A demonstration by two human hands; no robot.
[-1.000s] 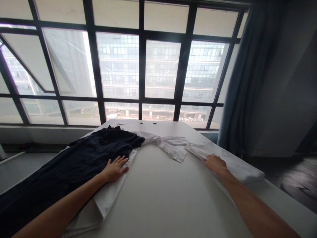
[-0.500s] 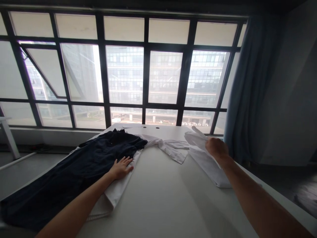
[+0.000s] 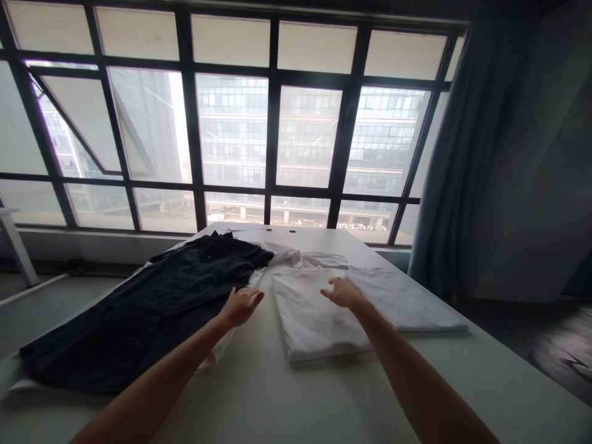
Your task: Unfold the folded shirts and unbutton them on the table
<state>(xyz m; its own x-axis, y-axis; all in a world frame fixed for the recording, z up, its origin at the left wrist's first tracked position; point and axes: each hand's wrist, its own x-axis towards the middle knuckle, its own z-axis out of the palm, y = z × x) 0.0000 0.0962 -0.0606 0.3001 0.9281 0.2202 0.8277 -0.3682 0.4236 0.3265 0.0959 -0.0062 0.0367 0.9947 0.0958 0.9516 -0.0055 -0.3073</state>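
My left hand (image 3: 243,306) is open with fingers stretched to the right, over the right edge of a dark navy shirt (image 3: 152,314). The shirt lies spread out, on top of a white garment (image 3: 217,351) that shows along its edges. Above a folded white garment (image 3: 309,330) in the middle is my right hand (image 3: 343,291), its fingers apart and holding nothing. Whether it touches the cloth I cannot tell. To the right lies a second folded white garment (image 3: 411,302). A white sleeve (image 3: 284,253) reaches out from beneath the navy shirt's top.
Everything lies on a long white table (image 3: 259,394) that runs toward a wide window (image 3: 234,135). Two dark round holes mark its far end. A blue-grey curtain (image 3: 448,179) hangs at right, and a white table leg (image 3: 18,250) stands at far left.
My right hand has let go of the white cloth it gripped and moved left. A folded white garment now lies in the middle. My left hand has come off the cloth it pressed.
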